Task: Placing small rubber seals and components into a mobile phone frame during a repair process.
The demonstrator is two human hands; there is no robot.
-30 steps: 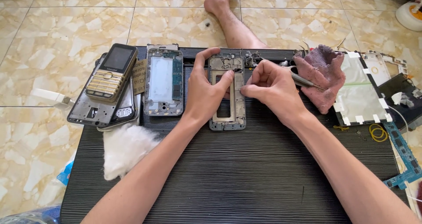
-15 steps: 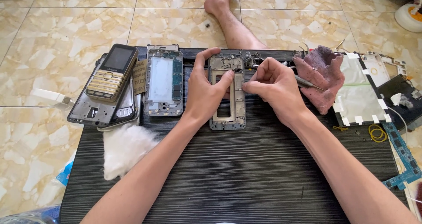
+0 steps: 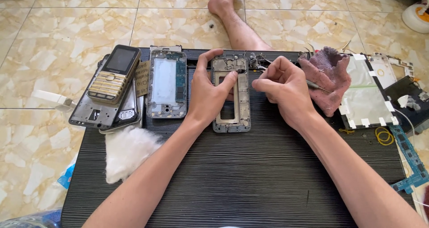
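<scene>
A low black ribbed table [image 3: 250, 183] sits on a floor of glossy beige marbled tiles [image 3: 67, 18], and at its far left a gold keypad phone [image 3: 114, 74] lies on stacked phone back covers [image 3: 96, 114], with a white tuft of cotton [image 3: 127, 152] nearer and an opened phone body with its circuit board [image 3: 167, 84] just to the right. At the middle the left hand [image 3: 210, 94] curls thumb and fingers around the upper part of a bare metal phone mid-frame [image 3: 232, 98] lying flat on the table, while the right hand [image 3: 286, 89] has its fingers pinched shut on a thin metal tool [image 3: 315, 86] whose tip meets the frame's top right corner. Farther right lie a crumpled pink cloth [image 3: 328, 78], a tablet back panel with white tape tabs [image 3: 364, 96], yellow rubber bands [image 3: 383, 136] and a blue circuit strip [image 3: 409, 158], and a bare leg [image 3: 237, 22] stretches over the tiles beyond the table's far edge.
</scene>
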